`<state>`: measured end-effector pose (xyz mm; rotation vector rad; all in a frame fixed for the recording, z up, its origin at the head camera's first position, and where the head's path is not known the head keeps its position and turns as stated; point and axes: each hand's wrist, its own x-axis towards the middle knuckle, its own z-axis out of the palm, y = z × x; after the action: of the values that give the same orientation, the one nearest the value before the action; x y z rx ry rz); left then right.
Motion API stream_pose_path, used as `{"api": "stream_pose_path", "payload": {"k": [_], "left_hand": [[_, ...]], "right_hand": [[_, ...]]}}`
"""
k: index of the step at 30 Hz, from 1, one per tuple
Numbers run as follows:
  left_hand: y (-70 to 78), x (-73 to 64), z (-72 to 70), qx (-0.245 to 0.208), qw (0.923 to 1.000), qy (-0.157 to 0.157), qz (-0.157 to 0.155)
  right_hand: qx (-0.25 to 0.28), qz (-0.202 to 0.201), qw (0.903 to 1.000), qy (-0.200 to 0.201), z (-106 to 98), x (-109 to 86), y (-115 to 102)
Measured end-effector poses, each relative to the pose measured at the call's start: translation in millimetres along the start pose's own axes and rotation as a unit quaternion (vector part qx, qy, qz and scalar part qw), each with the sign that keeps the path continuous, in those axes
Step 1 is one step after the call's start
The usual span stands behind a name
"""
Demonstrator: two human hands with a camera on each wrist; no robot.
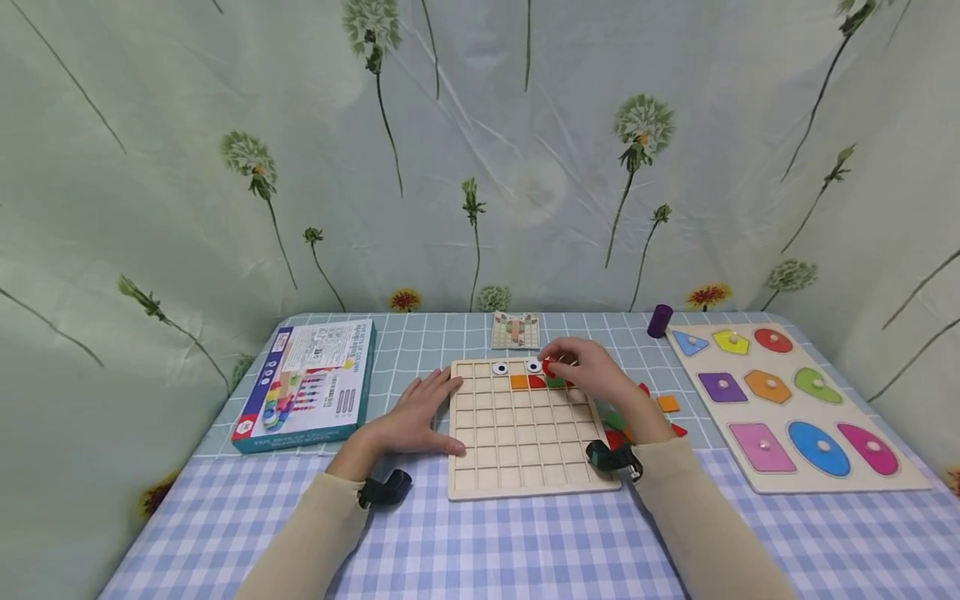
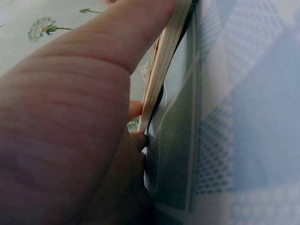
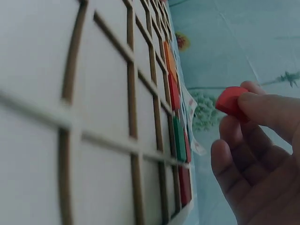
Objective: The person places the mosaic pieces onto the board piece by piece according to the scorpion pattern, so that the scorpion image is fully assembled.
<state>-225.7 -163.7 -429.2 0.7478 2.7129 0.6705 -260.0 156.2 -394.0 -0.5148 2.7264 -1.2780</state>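
Observation:
My left hand (image 1: 420, 417) lies at the left side of a wooden grid board (image 1: 510, 454), fingers spread and fairly straight. In the left wrist view its thumb (image 2: 136, 33) and fingertips meet the board's edge. Over the board's far right part, my right hand (image 1: 596, 375) pinches a small red block with a rounded side (image 3: 229, 101) between thumb and fingers, held off the grid in the right wrist view. Two eye pieces, one left (image 1: 499, 368) and one right (image 1: 533, 367), sit in the far row. Below them are an orange square (image 1: 519, 382), a red piece (image 1: 537, 382) and a green piece (image 3: 179, 138).
A small pattern card (image 1: 516, 332) lies behind the board. Several loose pieces, including an orange square (image 1: 668, 403), are scattered under and beside my right forearm. A shape puzzle board (image 1: 757, 392) and a purple cylinder (image 1: 660, 321) are at right; a toy box (image 1: 311, 383) lies at left.

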Motion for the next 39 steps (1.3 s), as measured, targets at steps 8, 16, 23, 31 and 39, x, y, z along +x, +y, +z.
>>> {"api": "stream_pose_path", "payload": {"k": [8,16,23,31,39], "left_hand": [[2.6,0.7,-1.1,-0.003,1.0000,-0.004,-0.004],[3.1,-0.1,-2.1,-0.004,0.9999,-0.004,-0.010],[3.4,-1.5,-1.6,-0.010,1.0000,0.000,-0.001],[2.3,-0.7,-1.2,-0.007,1.0000,0.002,-0.001],[1.0,0.0,0.0,-0.007,1.0000,0.001,-0.003]], "right_hand": [[0.009,-0.036,0.9987,-0.035,7,9.7,-13],[-0.005,-0.040,0.9977,-0.056,19,24.8,-19],[-0.020,-0.029,0.9970,-0.070,32,32.8,-26],[-0.035,-0.037,0.9962,-0.070,42,39.9,-27],[-0.044,-0.022,0.9962,-0.072,47,42.2,-29]]}}
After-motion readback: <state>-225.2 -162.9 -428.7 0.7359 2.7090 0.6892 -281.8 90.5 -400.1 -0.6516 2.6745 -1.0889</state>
